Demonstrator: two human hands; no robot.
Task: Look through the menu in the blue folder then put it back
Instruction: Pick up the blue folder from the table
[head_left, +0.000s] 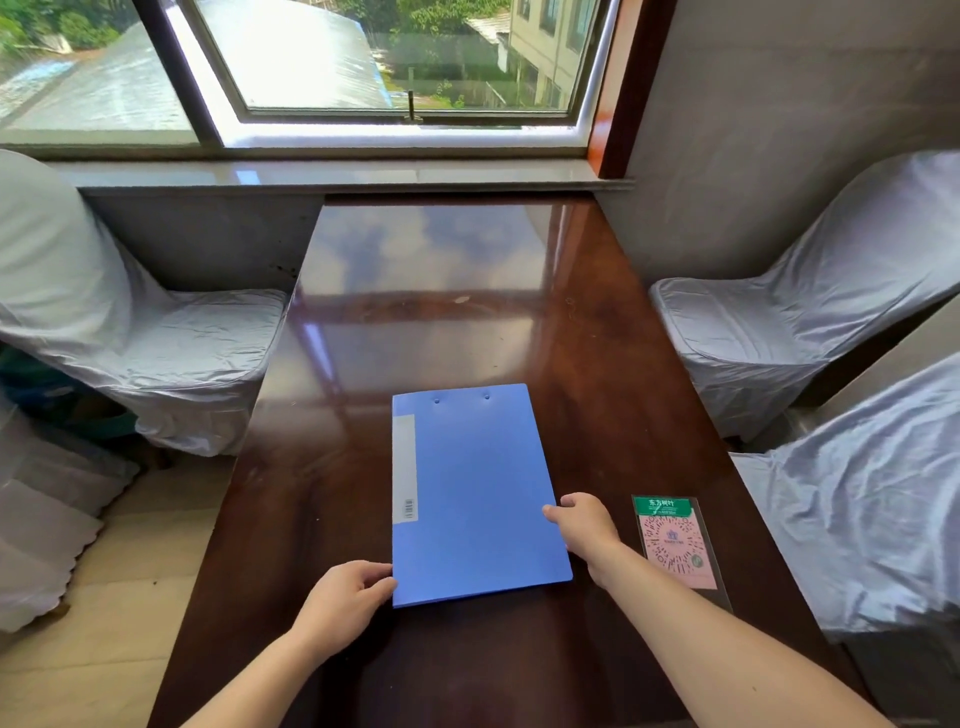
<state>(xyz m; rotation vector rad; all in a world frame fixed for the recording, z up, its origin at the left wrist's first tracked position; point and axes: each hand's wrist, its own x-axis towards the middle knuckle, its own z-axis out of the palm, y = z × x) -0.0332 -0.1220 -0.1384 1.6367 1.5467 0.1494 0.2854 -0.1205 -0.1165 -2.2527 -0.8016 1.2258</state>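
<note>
A blue folder (478, 493) lies closed and flat on the dark glossy wooden table (467, 291), with a grey label strip down its left side. My left hand (348, 597) touches the folder's near left corner, fingers curled against its edge. My right hand (584, 525) rests at the folder's right edge, fingertips pinching that edge. The menu inside is hidden by the cover.
A laminated pink and green QR-code card (672, 543) lies on the table right of the folder. Chairs in grey-white covers stand at the left (130, 338) and the right (789, 322) (872, 499). A window sill (337, 174) runs behind the table.
</note>
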